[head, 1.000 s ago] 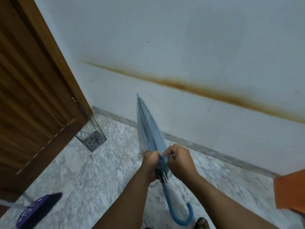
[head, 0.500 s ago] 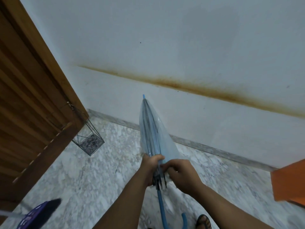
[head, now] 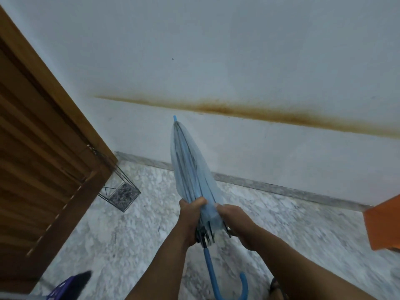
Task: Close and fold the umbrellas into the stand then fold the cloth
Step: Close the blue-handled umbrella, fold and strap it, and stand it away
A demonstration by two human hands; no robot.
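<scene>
A closed transparent umbrella [head: 190, 167] with a blue shaft and blue hooked handle [head: 227, 284] points up and away from me, tip toward the wall. My left hand [head: 190, 219] wraps around the gathered canopy near the rib ends. My right hand [head: 236, 221] grips the canopy's loose plastic on the right side, just across from the left hand. A black wire umbrella stand [head: 118, 189] sits on the marble floor beside the wooden door, to the left of the umbrella, with nothing visible in it. No cloth is clearly in view.
A louvred wooden door [head: 43, 161] fills the left side. The white wall [head: 238, 61] with a brown stain runs close ahead. An orange object [head: 383, 226] juts in at the right edge. A purple and black object [head: 69, 286] lies at the bottom left.
The canopy has been gathered tighter. My right hand has shifted from the rib ends onto the plastic at the right side; the umbrella stays pointed at the wall.
</scene>
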